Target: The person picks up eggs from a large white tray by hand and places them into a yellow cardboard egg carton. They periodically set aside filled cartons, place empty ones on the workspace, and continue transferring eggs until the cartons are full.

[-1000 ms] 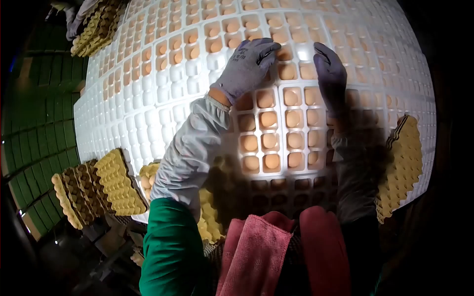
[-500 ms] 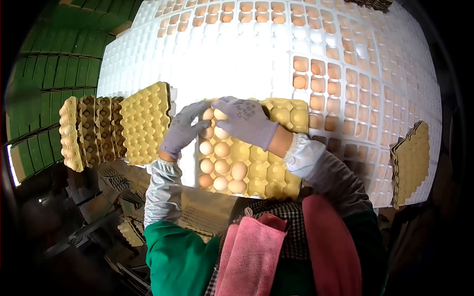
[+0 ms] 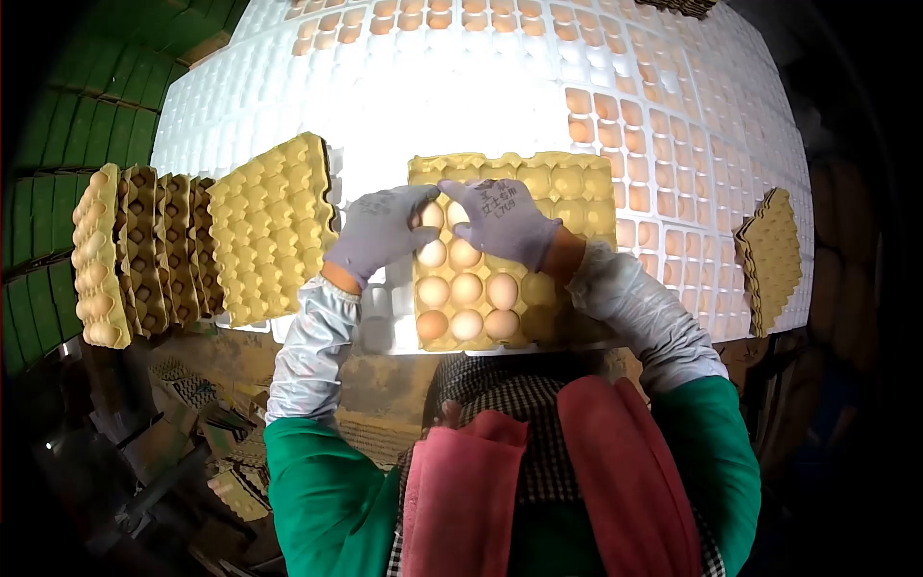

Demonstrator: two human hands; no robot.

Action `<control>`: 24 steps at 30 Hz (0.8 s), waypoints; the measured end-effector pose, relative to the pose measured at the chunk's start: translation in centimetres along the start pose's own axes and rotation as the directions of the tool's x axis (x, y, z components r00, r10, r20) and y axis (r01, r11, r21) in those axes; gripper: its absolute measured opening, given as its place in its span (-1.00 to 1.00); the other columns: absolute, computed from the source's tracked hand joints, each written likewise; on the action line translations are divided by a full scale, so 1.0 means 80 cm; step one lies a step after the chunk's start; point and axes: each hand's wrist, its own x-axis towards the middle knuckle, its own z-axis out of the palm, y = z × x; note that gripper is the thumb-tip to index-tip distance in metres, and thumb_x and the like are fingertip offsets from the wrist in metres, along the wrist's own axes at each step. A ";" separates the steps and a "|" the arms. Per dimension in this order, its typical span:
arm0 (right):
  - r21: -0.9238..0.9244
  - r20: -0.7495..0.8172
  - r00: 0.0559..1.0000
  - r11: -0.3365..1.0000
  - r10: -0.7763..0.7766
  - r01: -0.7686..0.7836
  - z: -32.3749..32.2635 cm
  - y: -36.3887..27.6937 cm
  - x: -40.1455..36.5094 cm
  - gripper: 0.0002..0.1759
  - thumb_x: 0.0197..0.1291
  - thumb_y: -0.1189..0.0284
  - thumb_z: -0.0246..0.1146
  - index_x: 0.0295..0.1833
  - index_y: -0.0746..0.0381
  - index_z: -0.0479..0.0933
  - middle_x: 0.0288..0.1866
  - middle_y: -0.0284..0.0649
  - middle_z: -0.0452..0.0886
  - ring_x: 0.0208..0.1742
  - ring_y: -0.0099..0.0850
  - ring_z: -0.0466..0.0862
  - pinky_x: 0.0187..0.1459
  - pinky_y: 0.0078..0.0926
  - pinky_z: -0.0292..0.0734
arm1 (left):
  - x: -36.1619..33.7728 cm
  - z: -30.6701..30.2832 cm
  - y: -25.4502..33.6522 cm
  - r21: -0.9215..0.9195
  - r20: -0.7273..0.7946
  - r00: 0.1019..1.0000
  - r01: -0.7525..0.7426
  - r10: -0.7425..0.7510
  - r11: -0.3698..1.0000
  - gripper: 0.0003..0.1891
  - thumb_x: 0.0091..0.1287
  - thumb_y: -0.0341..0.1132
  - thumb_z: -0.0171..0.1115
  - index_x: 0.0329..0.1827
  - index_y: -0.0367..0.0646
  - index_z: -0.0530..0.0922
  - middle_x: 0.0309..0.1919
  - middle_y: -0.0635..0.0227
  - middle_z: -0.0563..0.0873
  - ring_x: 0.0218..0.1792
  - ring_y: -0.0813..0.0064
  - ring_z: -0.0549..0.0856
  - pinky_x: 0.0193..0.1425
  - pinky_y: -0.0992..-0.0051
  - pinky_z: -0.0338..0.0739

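A yellow pulp egg tray (image 3: 567,216) lies in front of me, with brown eggs in the cups on its left side. My left hand (image 3: 383,229), in a grey-purple glove, has its thumb and forefinger curled around an egg (image 3: 433,215) in the left column. Beside it, my right hand (image 3: 508,221), gloved the same way, closes its fingers around a neighbouring egg (image 3: 459,213), partly covered by the fingers. Both forefingers nearly meet above the two eggs. Nearer my body, several more eggs (image 3: 466,288) sit in the cups.
White plastic trays (image 3: 673,173) cover the table, many on the right and far side holding eggs. At left, a yellow tray (image 3: 269,231) leans beside upright trays (image 3: 139,250), the outermost holding eggs. Stacked yellow trays (image 3: 774,260) stand at right. Green stacks (image 3: 82,135) are at far left.
The view has shifted, and the yellow tray appears squarer to me. A far row of cups now shows beyond my hands, which earlier were at the tray's far edge.
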 end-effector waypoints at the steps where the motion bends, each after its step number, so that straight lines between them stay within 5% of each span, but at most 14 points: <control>1: 0.041 -0.004 1.000 0.999 0.022 -0.022 -0.009 -0.002 0.000 -0.42 0.17 0.23 0.34 0.27 0.26 0.53 -0.01 0.01 0.69 0.04 -0.11 0.69 0.15 -0.16 0.53 | 0.005 0.007 -0.007 0.168 0.024 0.996 -0.084 0.081 0.982 -0.54 0.23 -0.21 0.45 0.19 -0.12 0.63 -0.18 0.34 0.75 -0.24 0.48 0.71 -0.06 0.42 0.63; 3: 0.475 0.052 0.975 0.853 0.216 -0.215 -0.044 -0.009 -0.017 -0.42 0.16 0.20 0.35 0.25 0.25 0.55 -0.03 -0.03 0.67 0.01 -0.14 0.69 0.15 -0.17 0.53 | -0.006 0.008 -0.018 0.026 -0.064 0.990 -0.127 0.128 0.992 -0.55 0.27 -0.21 0.41 0.21 -0.13 0.62 -0.15 0.32 0.75 -0.23 0.49 0.71 -0.08 0.42 0.64; 4: 0.796 0.186 0.919 0.496 0.347 -0.348 -0.057 -0.009 -0.025 -0.43 0.15 0.18 0.37 0.23 0.24 0.57 -0.05 -0.07 0.66 -0.03 -0.16 0.68 0.15 -0.18 0.53 | -0.015 0.007 -0.020 -0.113 -0.160 0.976 -0.170 0.150 0.979 -0.56 0.31 -0.22 0.37 0.23 -0.15 0.62 -0.11 0.30 0.74 -0.22 0.50 0.71 -0.10 0.43 0.64; 5: 0.792 0.185 0.919 0.500 0.349 -0.349 -0.057 -0.004 -0.030 -0.43 0.15 0.18 0.37 0.23 0.24 0.57 -0.05 -0.07 0.66 -0.03 -0.16 0.68 0.15 -0.18 0.53 | -0.028 0.006 -0.024 -0.117 -0.163 0.975 -0.174 0.154 0.978 -0.56 0.31 -0.22 0.37 0.23 -0.15 0.62 -0.11 0.30 0.74 -0.22 0.50 0.71 -0.10 0.43 0.64; 6: 0.736 0.049 0.979 0.655 0.200 -0.170 -0.050 0.005 -0.036 -0.46 0.15 0.18 0.39 0.20 0.22 0.59 -0.04 -0.10 0.63 -0.07 -0.21 0.67 0.10 -0.22 0.55 | -0.043 0.005 -0.029 -0.583 -0.218 0.971 -0.047 -0.100 0.811 -0.53 0.30 -0.25 0.36 0.27 -0.18 0.59 -0.11 0.31 0.75 -0.18 0.50 0.71 -0.07 0.46 0.64; 7: 0.642 -0.070 0.997 0.766 0.033 0.019 -0.042 0.012 -0.042 -0.49 0.14 0.18 0.40 0.16 0.20 0.62 -0.03 -0.14 0.59 -0.11 -0.25 0.66 0.05 -0.26 0.58 | -0.052 0.002 -0.032 -0.906 -0.130 0.931 0.028 -0.341 0.423 -0.50 0.30 -0.27 0.34 0.30 -0.22 0.56 -0.12 0.31 0.75 -0.13 0.50 0.71 -0.04 0.48 0.63; 8: 0.233 -0.166 0.947 0.922 -0.274 0.308 -0.033 0.017 -0.036 -0.60 0.15 0.21 0.41 0.06 0.17 0.65 0.05 -0.14 0.56 -0.12 -0.28 0.67 -0.07 -0.30 0.61 | -0.056 -0.001 -0.034 -0.923 -0.123 0.950 -0.004 -0.286 0.384 -0.58 0.34 -0.35 0.33 0.25 -0.26 0.58 0.00 0.23 0.70 -0.20 0.56 0.70 -0.22 0.56 0.64; 9: 0.107 0.042 0.999 0.994 -0.028 0.023 -0.048 -0.024 -0.037 -0.63 0.14 0.21 0.43 0.00 0.16 0.65 0.05 -0.09 0.54 -0.08 -0.25 0.68 -0.13 -0.32 0.62 | -0.057 -0.005 -0.041 -0.837 0.017 0.970 0.146 -0.242 0.527 -0.55 0.31 -0.28 0.40 0.25 -0.19 0.60 0.08 0.23 0.67 -0.22 0.54 0.71 -0.18 0.48 0.64; 11: -0.370 0.219 0.975 0.927 0.023 0.061 -0.014 -0.040 -0.027 -0.71 0.12 0.30 0.39 -0.07 0.20 0.69 0.04 -0.02 0.54 -0.16 -0.25 0.72 -0.28 -0.39 0.60 | -0.045 -0.006 -0.018 0.024 -0.082 0.958 -0.274 0.275 0.961 -0.50 0.22 -0.16 0.49 0.23 -0.05 0.63 0.10 0.23 0.64 -0.26 0.44 0.73 -0.13 0.40 0.64; 13: -0.716 0.241 0.965 0.691 0.108 0.102 0.004 -0.065 -0.024 -0.68 -0.02 0.39 0.38 -0.11 0.29 0.70 0.23 0.03 0.49 -0.18 -0.35 0.66 -0.34 -0.46 0.54 | -0.044 0.022 0.005 0.438 0.013 0.996 -0.081 0.084 0.895 -0.49 0.06 -0.11 0.58 0.10 0.02 0.69 0.13 0.21 0.59 -0.29 0.20 0.72 -0.10 0.29 0.63; 16: -0.515 0.460 0.887 0.826 0.041 0.228 -0.042 -0.062 -0.016 -0.62 0.13 0.25 0.34 -0.01 0.24 0.70 0.14 0.07 0.51 -0.16 -0.27 0.70 -0.39 -0.38 0.55 | -0.045 0.018 0.007 0.366 -0.008 0.996 -0.082 0.092 0.927 -0.51 0.06 -0.17 0.58 0.09 -0.03 0.69 0.20 0.17 0.56 -0.24 0.19 0.73 -0.07 0.28 0.63; 19: -0.128 0.297 0.955 0.991 -0.005 0.045 -0.064 -0.006 -0.041 -0.49 0.20 0.04 0.35 0.12 0.17 0.65 0.13 0.08 0.53 -0.08 -0.15 0.72 -0.22 -0.19 0.63 | -0.040 -0.004 0.010 -0.162 -0.162 0.982 0.074 -0.100 0.984 -0.55 0.13 -0.26 0.53 0.12 -0.12 0.71 0.17 0.11 0.57 0.10 0.19 0.63 0.18 0.28 0.57; 21: 0.303 0.082 0.989 0.942 0.124 -0.143 -0.109 0.029 -0.068 -0.48 0.23 0.02 0.36 0.15 0.15 0.64 0.12 0.05 0.55 0.03 -0.10 0.68 0.03 -0.18 0.58 | 0.003 -0.015 0.031 -0.279 -0.273 0.952 0.062 -0.141 0.958 -0.55 0.16 -0.30 0.50 0.14 -0.17 0.70 0.17 0.09 0.57 0.13 0.21 0.63 0.23 0.30 0.54; 24: 0.347 -0.223 0.919 0.908 0.324 -0.236 -0.138 0.149 -0.079 -0.50 0.26 0.04 0.35 0.14 0.18 0.63 0.08 -0.01 0.62 0.17 -0.07 0.59 0.19 -0.17 0.48 | 0.126 0.000 0.100 -0.192 -0.356 0.934 -0.098 0.023 0.976 -0.55 0.21 -0.28 0.47 0.18 -0.16 0.68 0.18 0.13 0.57 0.10 0.24 0.65 0.20 0.32 0.55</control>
